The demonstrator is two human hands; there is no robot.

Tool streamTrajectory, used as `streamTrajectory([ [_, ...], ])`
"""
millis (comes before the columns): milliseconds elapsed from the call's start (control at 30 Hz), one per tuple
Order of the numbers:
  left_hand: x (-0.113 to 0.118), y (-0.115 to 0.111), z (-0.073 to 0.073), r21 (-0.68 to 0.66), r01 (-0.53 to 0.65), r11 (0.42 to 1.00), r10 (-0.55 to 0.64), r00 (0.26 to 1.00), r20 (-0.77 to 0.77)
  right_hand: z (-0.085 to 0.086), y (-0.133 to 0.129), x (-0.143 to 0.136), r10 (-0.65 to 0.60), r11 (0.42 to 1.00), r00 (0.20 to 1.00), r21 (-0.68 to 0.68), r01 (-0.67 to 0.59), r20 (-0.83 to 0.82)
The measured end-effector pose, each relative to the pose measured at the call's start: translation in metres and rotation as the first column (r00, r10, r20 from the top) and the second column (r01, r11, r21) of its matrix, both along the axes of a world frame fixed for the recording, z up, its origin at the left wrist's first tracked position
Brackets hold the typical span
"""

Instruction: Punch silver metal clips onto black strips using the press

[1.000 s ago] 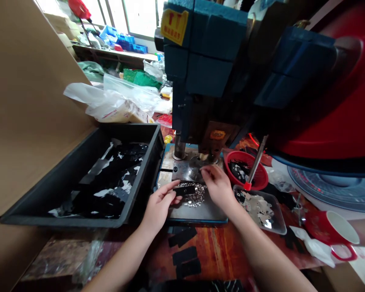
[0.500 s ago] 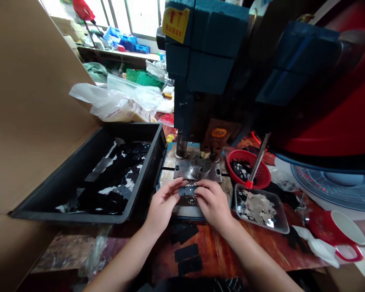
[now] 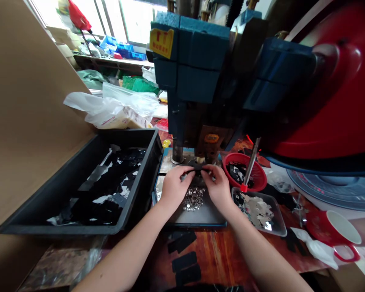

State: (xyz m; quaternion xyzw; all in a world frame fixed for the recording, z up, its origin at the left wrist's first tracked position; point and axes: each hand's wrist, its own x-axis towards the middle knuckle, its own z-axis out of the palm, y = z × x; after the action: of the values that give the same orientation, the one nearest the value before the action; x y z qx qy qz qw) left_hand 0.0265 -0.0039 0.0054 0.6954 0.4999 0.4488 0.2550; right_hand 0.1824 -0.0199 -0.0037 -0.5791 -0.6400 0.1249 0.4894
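Pinching w/ fingers and thumbs closed, L hand and R hand at opp. ends, black strip btwn them, held at lower tooling; can't tell if touching metal. Directly under lg blue press, w/ yellow sticker upper L and big red flywheel to R. Along far L, tall brown cardboard panel. Beneath it all, reddish wood table. L of press, black plastic tray heaped w/ black + white scraps. R of press base, red plastic basket w/ dark pcs; just in front, clear plastic tub w/ greyish flat cutouts. Farther R, red mug, white inside. On near tabletop, spare black strips, some overlapping. Btwn wrists, on steel base plate, pile of tiny shiny metal studs.
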Motion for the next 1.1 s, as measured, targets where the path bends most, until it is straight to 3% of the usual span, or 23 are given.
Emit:
streamTrajectory([
  [133,0.008,0.024,0.0,0.055,-0.049,0.997,0.052,0.997,-0.053,-0.006,0.027,0.005,-0.013,0.999,1.0,-0.041,0.012,-0.021],
  [267,0.01,0.034,-0.004,0.036,-0.06,0.998,0.062,0.996,-0.062,-0.007,0.037,0.005,0.031,0.996,0.997,-0.083,-0.037,-0.074],
  [633,0.015,0.043,-0.007,-0.068,0.032,0.997,-0.034,0.999,-0.032,-0.013,0.043,0.007,0.038,0.978,0.981,-0.193,-0.076,-0.191],
  [933,0.017,0.048,-0.007,-0.115,0.105,0.988,-0.104,0.994,0.015,-0.012,0.046,0.002,0.033,0.983,0.983,-0.17,-0.063,-0.179],
  [1100,0.013,0.045,-0.001,-0.101,0.035,0.994,-0.033,0.999,0.02,-0.008,0.039,0.006,0.009,0.986,0.985,-0.162,-0.037,-0.17],
])
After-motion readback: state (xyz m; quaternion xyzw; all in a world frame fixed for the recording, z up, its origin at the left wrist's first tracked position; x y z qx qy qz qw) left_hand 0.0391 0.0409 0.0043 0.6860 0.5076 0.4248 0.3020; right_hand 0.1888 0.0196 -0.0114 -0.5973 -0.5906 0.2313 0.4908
